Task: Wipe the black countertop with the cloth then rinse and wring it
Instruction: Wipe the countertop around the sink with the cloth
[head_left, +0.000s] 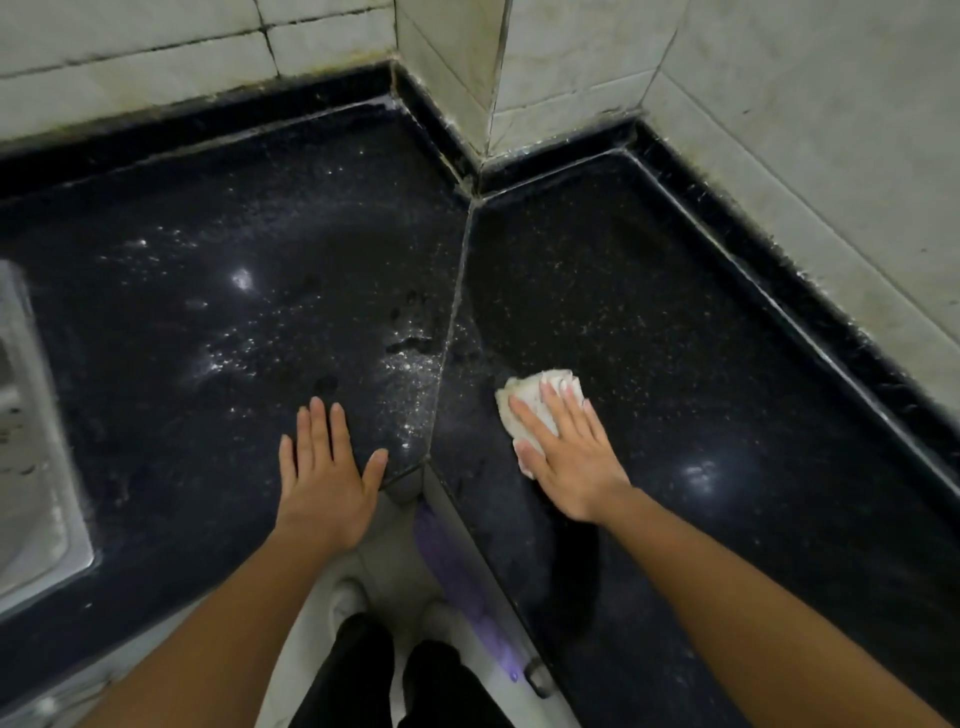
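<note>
Single view, worn on my head. It faced forward and steeply down, close over the inner corner of the countertop (649, 291). Left hand (322, 483) and right hand (571, 457) reached in from below; wall (779, 104) filled the top, sink (31, 467) the left edge.

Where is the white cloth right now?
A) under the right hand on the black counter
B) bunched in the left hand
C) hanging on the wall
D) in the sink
A: the right hand lies flat on the cloth on the countertop, while the left hand rests on bare stone.
</note>
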